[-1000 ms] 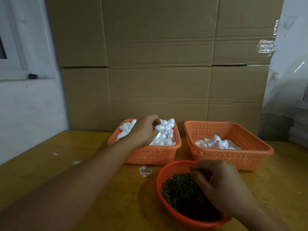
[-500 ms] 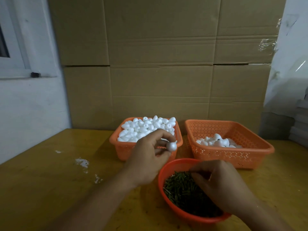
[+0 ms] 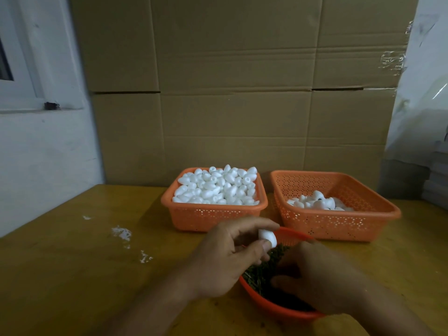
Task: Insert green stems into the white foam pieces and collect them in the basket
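My left hand [image 3: 225, 260] pinches one white foam piece [image 3: 268, 236] between thumb and fingers, just above the near rim of a round orange bowl [image 3: 271, 305] full of green stems [image 3: 260, 275]. My right hand [image 3: 320, 280] reaches down into that bowl, its fingers curled among the stems; whether it holds a stem is hidden. Behind stand two square orange baskets: the left one [image 3: 213, 214] is heaped with plain foam pieces [image 3: 218, 187], and the right one [image 3: 339, 221] holds a small pile of foam pieces [image 3: 317, 203].
Everything stands on a yellow wooden table [image 3: 72, 275]. White foam crumbs [image 3: 122, 232] lie on it to the left. A cardboard wall [image 3: 230, 93] rises right behind the baskets, and a white wall with a window frame is at the left.
My left hand has carried the foam piece from the left basket back and down to the stem bowl, close to my right hand. My right hand stays in the bowl.
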The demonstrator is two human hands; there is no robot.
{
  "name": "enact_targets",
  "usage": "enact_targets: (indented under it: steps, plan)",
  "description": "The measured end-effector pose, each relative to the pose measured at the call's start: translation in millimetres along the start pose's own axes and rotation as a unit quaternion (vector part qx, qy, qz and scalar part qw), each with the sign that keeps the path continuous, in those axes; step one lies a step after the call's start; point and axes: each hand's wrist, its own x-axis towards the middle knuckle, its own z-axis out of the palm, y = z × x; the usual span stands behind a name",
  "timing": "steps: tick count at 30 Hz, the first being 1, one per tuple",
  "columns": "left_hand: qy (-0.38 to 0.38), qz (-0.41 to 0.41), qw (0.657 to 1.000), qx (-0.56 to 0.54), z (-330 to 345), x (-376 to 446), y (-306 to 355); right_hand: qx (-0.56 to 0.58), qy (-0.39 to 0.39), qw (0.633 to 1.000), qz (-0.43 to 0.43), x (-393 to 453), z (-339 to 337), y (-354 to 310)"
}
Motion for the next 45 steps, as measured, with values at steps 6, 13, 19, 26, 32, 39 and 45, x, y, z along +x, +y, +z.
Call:
enact_targets:
  steps: [6, 13, 19, 26, 32, 39, 45]
  plan:
    - [-0.014, -0.054, 0.993, -0.103, -3, -1, 0, -0.031, -0.015, 0.999, 0.015, 1, 4, -10]
    - [0.023, -0.068, 0.991, -0.111, -1, 1, -1, -0.021, 0.02, 0.999, 0.036, 7, 11, -10]
    - [0.04, -0.095, 0.977, -0.187, -1, 0, -1, -0.003, 0.05, 0.998, 0.038, 9, 14, -7]
    - [0.048, -0.119, 0.971, -0.201, 0, 0, -1, 0.116, 0.176, 0.977, 0.034, 6, 10, -4]
    - [0.066, -0.131, 0.97, -0.195, 2, 0, -2, 0.313, 0.233, 0.921, -0.01, -2, 2, -7]
    - [0.068, -0.138, 0.967, -0.201, 1, 0, -1, 0.452, 0.208, 0.866, -0.056, -7, -4, -12]
    - [0.063, -0.141, 0.966, -0.206, 1, 0, -3, 0.577, 0.16, 0.8, -0.043, -4, -5, -14]
